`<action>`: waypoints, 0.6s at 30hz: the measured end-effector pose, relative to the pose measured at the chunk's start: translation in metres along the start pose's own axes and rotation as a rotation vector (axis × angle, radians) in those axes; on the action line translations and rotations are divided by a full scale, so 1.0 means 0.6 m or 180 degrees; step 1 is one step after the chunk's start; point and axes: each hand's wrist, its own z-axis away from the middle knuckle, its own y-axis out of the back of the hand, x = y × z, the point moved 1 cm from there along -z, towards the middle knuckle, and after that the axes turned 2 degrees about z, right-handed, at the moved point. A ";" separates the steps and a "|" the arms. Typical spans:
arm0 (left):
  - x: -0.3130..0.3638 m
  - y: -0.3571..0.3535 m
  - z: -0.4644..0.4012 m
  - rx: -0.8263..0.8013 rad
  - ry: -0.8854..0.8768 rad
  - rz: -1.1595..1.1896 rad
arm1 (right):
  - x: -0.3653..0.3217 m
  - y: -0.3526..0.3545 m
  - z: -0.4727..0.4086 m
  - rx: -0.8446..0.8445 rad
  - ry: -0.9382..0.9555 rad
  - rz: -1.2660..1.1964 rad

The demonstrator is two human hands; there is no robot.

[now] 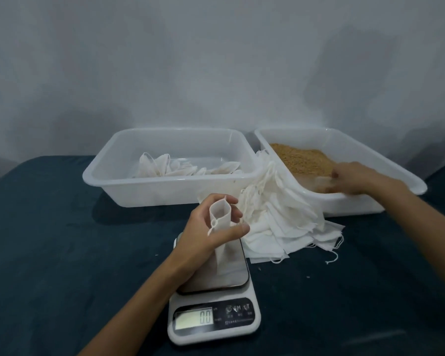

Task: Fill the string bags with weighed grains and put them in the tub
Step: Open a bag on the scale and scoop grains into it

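Nearest, a kitchen scale [212,303] reading zero is seen on the desk [62,253]. Above its platform an empty string bag [220,222] is gripped at its mouth by the left hand [213,227]; light, limp cloth, best held by the hem. Beyond lies a pile of bags [280,222]. Farther, the right hand [355,177] seems curled on a clear scoop [319,185] in the grains [301,158]; the tub [170,165] holds bags.
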 end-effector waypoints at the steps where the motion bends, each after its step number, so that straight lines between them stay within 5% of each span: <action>1: 0.001 0.000 0.000 -0.0035 0.0002 0.0032 | 0.005 -0.003 -0.008 0.0036 -0.0004 0.0021; 18: -0.002 0.002 -0.001 0.0078 -0.0089 -0.0106 | 0.113 0.029 -0.018 0.1216 -0.0579 0.1885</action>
